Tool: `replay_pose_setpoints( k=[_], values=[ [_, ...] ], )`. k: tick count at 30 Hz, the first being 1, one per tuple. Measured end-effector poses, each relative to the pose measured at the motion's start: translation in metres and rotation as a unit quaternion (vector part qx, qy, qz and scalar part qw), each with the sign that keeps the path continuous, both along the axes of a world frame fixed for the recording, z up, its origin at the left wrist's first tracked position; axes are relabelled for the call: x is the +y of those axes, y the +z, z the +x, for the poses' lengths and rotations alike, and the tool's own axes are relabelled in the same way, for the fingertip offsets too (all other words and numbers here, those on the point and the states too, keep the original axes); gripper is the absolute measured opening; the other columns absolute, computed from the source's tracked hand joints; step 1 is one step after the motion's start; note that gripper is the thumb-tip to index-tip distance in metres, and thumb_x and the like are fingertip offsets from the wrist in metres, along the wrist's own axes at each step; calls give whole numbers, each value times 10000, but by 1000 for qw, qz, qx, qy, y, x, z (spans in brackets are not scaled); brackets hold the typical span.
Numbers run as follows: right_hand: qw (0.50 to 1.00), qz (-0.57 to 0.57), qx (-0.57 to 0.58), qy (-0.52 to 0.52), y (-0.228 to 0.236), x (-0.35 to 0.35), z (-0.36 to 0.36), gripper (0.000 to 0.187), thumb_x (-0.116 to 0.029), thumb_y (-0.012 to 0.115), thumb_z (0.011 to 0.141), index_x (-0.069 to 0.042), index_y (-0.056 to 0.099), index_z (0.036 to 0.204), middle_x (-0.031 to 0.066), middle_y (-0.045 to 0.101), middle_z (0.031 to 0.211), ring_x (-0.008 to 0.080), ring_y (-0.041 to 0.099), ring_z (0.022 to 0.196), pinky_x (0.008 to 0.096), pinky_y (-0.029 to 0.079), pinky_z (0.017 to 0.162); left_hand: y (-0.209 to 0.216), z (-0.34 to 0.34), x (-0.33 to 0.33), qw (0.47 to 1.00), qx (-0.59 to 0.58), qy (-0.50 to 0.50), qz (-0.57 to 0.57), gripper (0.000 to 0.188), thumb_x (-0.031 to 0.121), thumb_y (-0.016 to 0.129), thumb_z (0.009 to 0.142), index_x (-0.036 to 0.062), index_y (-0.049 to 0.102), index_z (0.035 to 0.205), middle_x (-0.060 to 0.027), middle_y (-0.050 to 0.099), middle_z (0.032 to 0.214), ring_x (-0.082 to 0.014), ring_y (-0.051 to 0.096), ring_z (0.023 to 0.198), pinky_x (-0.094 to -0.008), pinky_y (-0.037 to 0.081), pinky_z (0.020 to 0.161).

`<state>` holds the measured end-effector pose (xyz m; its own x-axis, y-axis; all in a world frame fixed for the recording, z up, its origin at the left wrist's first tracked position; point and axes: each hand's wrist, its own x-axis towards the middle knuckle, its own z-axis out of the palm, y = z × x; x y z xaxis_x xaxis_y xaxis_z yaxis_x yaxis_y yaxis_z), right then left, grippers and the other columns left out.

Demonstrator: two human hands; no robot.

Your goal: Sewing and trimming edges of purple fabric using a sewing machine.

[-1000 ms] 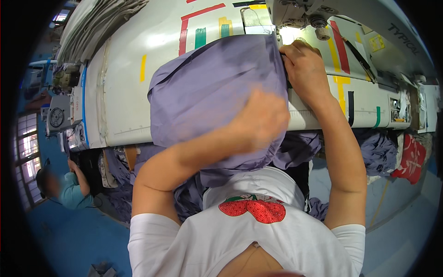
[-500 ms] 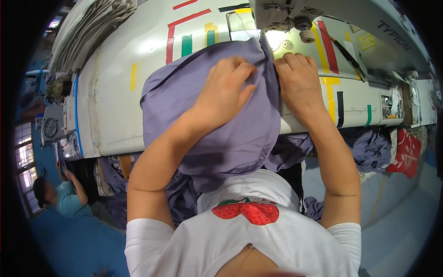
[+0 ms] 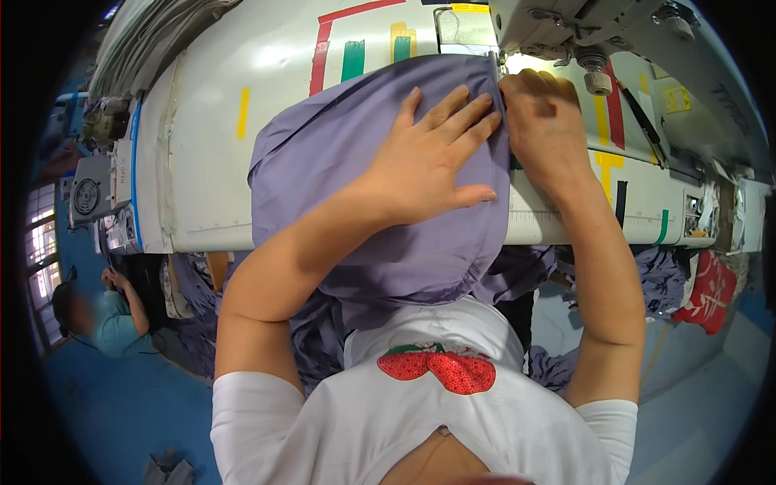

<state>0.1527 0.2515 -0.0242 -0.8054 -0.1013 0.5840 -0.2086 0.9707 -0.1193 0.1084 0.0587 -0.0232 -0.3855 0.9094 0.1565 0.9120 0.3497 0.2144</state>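
Observation:
A piece of purple fabric (image 3: 356, 234) lies over the sewing machine's bed and hangs off its near edge toward my lap. Its right edge runs up to the needle area of the sewing machine (image 3: 594, 44). My left hand (image 3: 440, 158) rests flat on top of the cloth, fingers spread. Just right of it, my right hand (image 3: 546, 117) has curled fingers closed at the fabric's right edge, close to the needle area; its fingertips are partly hidden.
Coloured tape strips mark the white table (image 3: 206, 178). Stacked cloth pieces (image 3: 153, 48) stand at the far left. A black thin tool (image 3: 643, 121) lies at the right. More purple fabric (image 3: 659, 279) and a red cloth (image 3: 707, 291) hang below the table. Another person (image 3: 105, 319) sits at far left.
My left hand has gone from curled fingers to spread flat on the fabric. The right hand stays at the cloth's edge. The whole view has shifted slightly.

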Motion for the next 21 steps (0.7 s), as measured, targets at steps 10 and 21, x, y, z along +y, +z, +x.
replay_pose_setpoints(
  k=[10,21],
  values=[
    [994,81,-73,8,13,-2,11,155,-74,627,718,-44,588,865,92,614,837,277,605,821,394,460,769,-1,8,-5,1000,-16,-7,-9,1000,679,610,767,52,316,1489,-108,319,1549,-290,238,1454,-606,199,1125],
    [987,68,-143,12,14,-17,37,161,-76,594,751,-47,578,908,90,613,876,261,583,875,388,425,826,3,14,-19,998,-51,-27,17,789,486,680,810,69,404,1420,-122,378,1505,-311,340,1395,-567,236,1112]
  ],
)
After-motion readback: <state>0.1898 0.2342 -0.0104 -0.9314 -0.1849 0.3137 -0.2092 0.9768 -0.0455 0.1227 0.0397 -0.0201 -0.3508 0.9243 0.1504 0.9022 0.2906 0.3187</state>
